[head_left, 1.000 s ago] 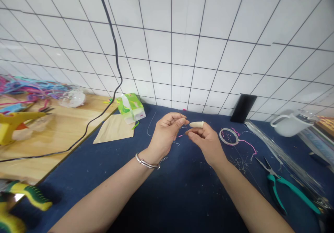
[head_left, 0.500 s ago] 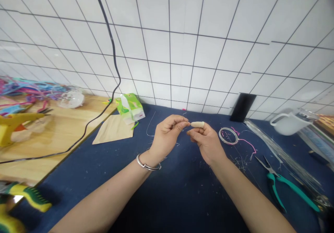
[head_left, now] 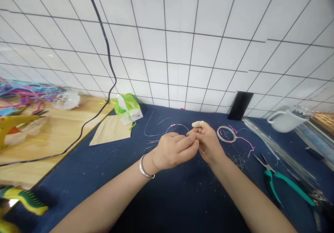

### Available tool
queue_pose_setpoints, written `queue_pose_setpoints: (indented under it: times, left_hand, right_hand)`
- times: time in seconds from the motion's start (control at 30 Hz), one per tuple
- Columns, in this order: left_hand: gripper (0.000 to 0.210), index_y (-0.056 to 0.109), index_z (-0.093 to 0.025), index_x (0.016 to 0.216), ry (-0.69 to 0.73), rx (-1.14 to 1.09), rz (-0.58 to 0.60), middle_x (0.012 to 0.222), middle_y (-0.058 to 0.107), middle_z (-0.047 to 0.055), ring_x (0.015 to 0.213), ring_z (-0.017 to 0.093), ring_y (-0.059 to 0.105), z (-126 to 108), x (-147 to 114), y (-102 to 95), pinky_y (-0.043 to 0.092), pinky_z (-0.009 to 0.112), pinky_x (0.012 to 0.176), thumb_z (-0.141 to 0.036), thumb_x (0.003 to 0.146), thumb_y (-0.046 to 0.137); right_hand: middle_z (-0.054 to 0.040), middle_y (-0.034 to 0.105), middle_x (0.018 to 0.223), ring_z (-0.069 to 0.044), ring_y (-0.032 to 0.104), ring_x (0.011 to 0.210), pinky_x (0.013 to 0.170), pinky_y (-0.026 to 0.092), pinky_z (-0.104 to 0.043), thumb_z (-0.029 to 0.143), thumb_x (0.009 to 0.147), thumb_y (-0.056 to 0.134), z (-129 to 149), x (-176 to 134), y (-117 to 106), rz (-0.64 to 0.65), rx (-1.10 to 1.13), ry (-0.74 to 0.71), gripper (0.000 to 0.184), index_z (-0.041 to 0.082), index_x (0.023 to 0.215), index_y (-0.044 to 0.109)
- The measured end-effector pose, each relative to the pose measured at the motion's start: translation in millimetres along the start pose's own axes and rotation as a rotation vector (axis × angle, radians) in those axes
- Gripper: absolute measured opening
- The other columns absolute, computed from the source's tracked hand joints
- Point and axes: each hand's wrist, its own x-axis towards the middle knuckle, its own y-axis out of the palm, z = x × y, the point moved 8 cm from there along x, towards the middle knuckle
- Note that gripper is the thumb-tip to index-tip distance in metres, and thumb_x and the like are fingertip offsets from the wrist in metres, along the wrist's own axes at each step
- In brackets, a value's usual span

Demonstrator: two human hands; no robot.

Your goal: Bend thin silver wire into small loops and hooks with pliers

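Note:
A thin wire (head_left: pixel 180 124) with a small pink piece on it arcs behind my hands and runs into my fingers. My left hand (head_left: pixel 174 151), with a silver bangle (head_left: pixel 144 168) at its wrist, is closed, and its fingertips meet those of the other hand. My right hand (head_left: pixel 208 142) pinches the wire too, and a bent wire end shows below its fingers. A pale finger cot (head_left: pixel 197 124) covers one right fingertip. Where the fingers meet, the exact grip is hidden.
On the blue cloth (head_left: pixel 167 208) are teal-handled pliers (head_left: pixel 273 172), a round dish of pink beads (head_left: pixel 218 135), a wire bundle (head_left: pixel 273 146), a white mug (head_left: pixel 285 121) and a black object (head_left: pixel 240 106). Leftward lie a green packet (head_left: pixel 127 107), a wooden board (head_left: pixel 60 128) and a black cable (head_left: pixel 108 48).
My left hand has turned over and moved right and down, against the right fingers. The wire arc with its pink piece has come into clear sight. The view has shifted slightly.

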Motion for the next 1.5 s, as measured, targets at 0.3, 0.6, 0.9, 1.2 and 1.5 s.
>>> queue_pose_setpoints:
  times: [0.3,0.6,0.9,1.2,1.5]
  left_hand:
    - [0.02,0.063,-0.022,0.087,0.297,0.359,-0.118,0.093,0.07,0.002,0.053,0.009,0.053,-35,2,1.2,0.032,0.027,0.047,-0.007,0.079,0.052]
    - [0.021,0.063,-0.022,0.092,0.32,0.339,-0.195,0.092,0.068,0.0,0.053,0.007,0.052,-37,1,-4.8,0.036,0.024,0.046,-0.008,0.078,0.055]
    - [0.006,0.064,-0.02,0.085,-0.658,-0.999,-0.565,0.08,0.056,-0.001,0.045,0.002,0.04,32,-2,-20.0,0.034,0.017,0.042,-0.019,0.08,0.06]
    - [0.011,0.056,-0.018,0.087,-1.035,-1.64,-0.456,0.087,0.058,-0.001,0.038,-0.002,0.025,8,-14,46.6,0.017,0.014,0.034,-0.025,0.08,0.062]
    - [0.011,0.054,-0.015,0.082,-1.155,-1.75,-0.169,0.082,0.06,-0.001,0.037,-0.002,0.023,-38,-22,87.9,0.015,0.016,0.036,-0.025,0.083,0.059]
  right_hand:
    - [0.0067,0.058,0.058,-0.007,0.049,0.047,0.048,0.037,-0.019,0.008,0.058,0.066,6,-5,2,-0.034,0.122,0.032,0.033,0.02,0.083,0.048]
    - [0.0003,0.065,0.071,-0.01,0.057,0.062,0.059,0.042,-0.022,0.016,0.065,0.07,4,-7,8,0.118,0.091,0.057,0.024,0.018,0.085,0.057]
    - [-0.0027,0.068,0.081,-0.011,0.055,0.065,0.06,0.041,-0.025,0.026,0.077,0.059,45,-24,-5,0.081,-0.305,-0.134,0.015,0.019,0.091,0.061]
    - [-0.0009,0.064,0.085,-0.014,0.058,0.074,0.07,0.045,-0.028,0.018,0.075,0.061,63,-85,-36,-0.124,-0.78,-0.365,0.019,0.022,0.094,0.061]
    - [-0.0001,0.065,0.089,-0.014,0.06,0.08,0.072,0.046,-0.026,0.018,0.078,0.063,60,-115,-53,-0.1,-0.848,-0.507,0.013,0.023,0.09,0.066]
